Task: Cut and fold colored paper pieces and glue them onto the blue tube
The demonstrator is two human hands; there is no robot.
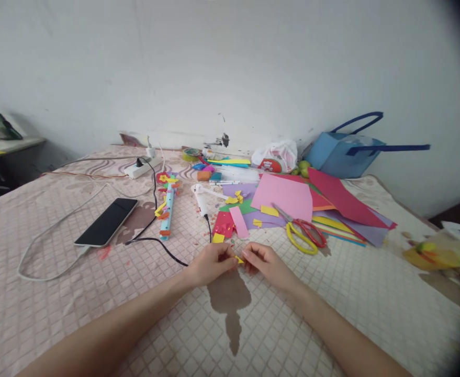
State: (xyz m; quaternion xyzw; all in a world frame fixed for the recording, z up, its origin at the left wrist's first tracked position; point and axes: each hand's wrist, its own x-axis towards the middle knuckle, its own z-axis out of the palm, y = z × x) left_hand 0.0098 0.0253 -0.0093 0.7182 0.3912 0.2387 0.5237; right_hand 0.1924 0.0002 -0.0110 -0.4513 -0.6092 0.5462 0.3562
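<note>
Both hands come together over the quilted tablecloth [143, 324], on the near side of the white glue gun [200, 202] and slightly to its right! Left hand [212, 264] has the grip, thumb and fingers closed on a tiny yellow piece [239, 259]. Right hand [268, 264] is right there at the other end, fingers curled in; whether those tips are pinching or merely touching, I cannot tell. And that yellow piece sits in the narrow gap between the two, nearer to us than the gun.

Now, how does it handle? Looks like paper or thin foam: next to no weight, bendy, easy to crease or tear, probably not slippery. So a light pinch at the outer edges is the hold, fingertips only, leaving the middle unsquashed.

Round the field we go! Just left of the gun lies a pale blue strip [169, 205] dotted with colourful bits; farther left, a phone [107, 222] on its cable. Right of the gun, scissors [291, 222] rest with their tips by a pink sheet [282, 195], and nearer than the gun, a red sheet [221, 225] lies just beyond the fingers.
</note>
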